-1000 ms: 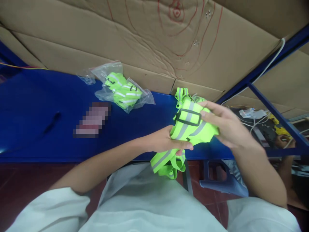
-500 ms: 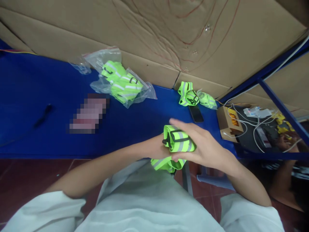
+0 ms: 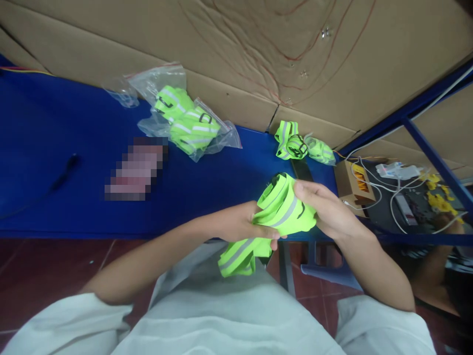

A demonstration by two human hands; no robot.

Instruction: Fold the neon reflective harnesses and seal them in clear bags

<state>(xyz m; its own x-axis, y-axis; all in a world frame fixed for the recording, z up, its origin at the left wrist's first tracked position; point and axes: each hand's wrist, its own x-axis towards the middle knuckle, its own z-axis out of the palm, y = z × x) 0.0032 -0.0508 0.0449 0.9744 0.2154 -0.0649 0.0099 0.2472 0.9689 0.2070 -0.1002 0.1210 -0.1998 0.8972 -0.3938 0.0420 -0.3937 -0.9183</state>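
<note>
A bundle of neon-green reflective strap (image 3: 286, 209) with grey stripes is held in front of me, over the table's near edge. My left hand (image 3: 254, 224) grips its lower left side, thumb across the front. On the right side my right hand (image 3: 320, 207) pinches it between thumb and fingers; some fingertips are hidden behind the fabric. A loose part of the strap hangs below my left hand, above my lap. Dark trim shows at the bundle's top and on its front.
Clear plastic bags (image 3: 158, 81) with green straps lie at the back of the blue table (image 3: 207, 192). More rolled straps (image 3: 291, 143) and a dark phone (image 3: 302, 170) sit at the right, near a cardboard box (image 3: 345, 190). Another person's hand (image 3: 447, 224) is at far right.
The compact roll has been turned and spread into a looser bundle. My right hand has shifted from wrapping over it to its right edge, and my left thumb has come round to the front.
</note>
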